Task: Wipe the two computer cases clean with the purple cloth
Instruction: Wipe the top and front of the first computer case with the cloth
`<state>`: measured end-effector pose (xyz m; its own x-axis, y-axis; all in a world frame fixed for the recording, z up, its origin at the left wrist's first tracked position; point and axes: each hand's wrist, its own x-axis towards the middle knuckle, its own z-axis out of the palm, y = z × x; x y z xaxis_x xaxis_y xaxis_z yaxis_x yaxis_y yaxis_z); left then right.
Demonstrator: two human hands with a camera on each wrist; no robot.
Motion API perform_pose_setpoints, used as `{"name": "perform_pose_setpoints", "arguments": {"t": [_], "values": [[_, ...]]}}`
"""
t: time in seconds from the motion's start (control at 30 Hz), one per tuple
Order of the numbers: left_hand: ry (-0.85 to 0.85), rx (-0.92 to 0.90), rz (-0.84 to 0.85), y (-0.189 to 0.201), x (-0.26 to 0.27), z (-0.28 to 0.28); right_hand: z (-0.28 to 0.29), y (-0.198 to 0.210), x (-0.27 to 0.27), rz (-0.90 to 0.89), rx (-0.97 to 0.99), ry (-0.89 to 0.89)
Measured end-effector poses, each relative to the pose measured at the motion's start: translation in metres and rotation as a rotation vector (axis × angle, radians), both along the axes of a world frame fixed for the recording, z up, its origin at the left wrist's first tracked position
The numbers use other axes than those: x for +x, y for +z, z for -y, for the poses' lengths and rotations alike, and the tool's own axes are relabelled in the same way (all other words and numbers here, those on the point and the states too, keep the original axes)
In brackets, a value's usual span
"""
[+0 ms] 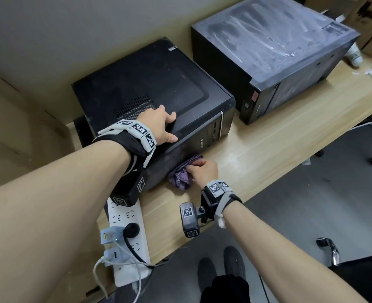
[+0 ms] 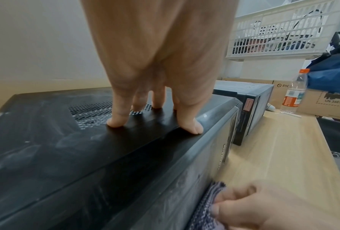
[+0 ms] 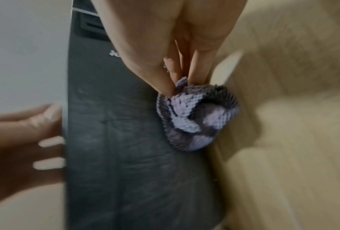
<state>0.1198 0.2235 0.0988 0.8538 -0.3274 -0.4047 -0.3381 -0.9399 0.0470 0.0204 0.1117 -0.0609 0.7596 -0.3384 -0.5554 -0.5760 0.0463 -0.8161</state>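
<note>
Purple cloth [image 1: 184, 171], bunched in the curled fingers of the right hand [image 1: 202, 171], presses low against the near computer case [image 1: 154, 95] side panel; above it, the left hand [image 1: 158, 125] lies flat on top, apparently steadying it, while the dusty far computer case [image 1: 274, 44] waits beyond

Wooden desk [image 1: 268, 145], two computer cases [image 1: 150, 88] [image 1: 274, 51], power strip [image 1: 128, 243], bottle [image 2: 294, 91]

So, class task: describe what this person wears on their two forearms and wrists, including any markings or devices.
Both forearms are bare, with no sleeves. The left hand has a black wrist wrap under a grey band carrying black-and-white square code tags, with a black tagged box below it. The right hand has a matching grey band with code tags and a small black tagged camera block on a bracket.
</note>
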Motion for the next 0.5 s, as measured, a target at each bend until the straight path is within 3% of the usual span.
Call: {"name": "perform_pose_setpoints", "arguments": {"t": [0.17, 0.3, 0.37, 0.5], "values": [[0.002, -0.006, -0.005, 0.005, -0.001, 0.003, 0.014, 0.032, 0.004, 0.204, -0.026, -0.136], [0.007, -0.009, -0.003, 0.009, -0.002, 0.004, 0.005, 0.05, -0.003, 0.346, -0.04, -0.081], [0.02, -0.023, 0.002, 0.01, -0.002, 0.004, -0.002, 0.039, -0.006, 0.33, -0.062, -0.069], [0.032, -0.05, 0.004, 0.006, -0.004, -0.001, -0.002, 0.005, -0.008, 0.09, -0.138, -0.011]]}}
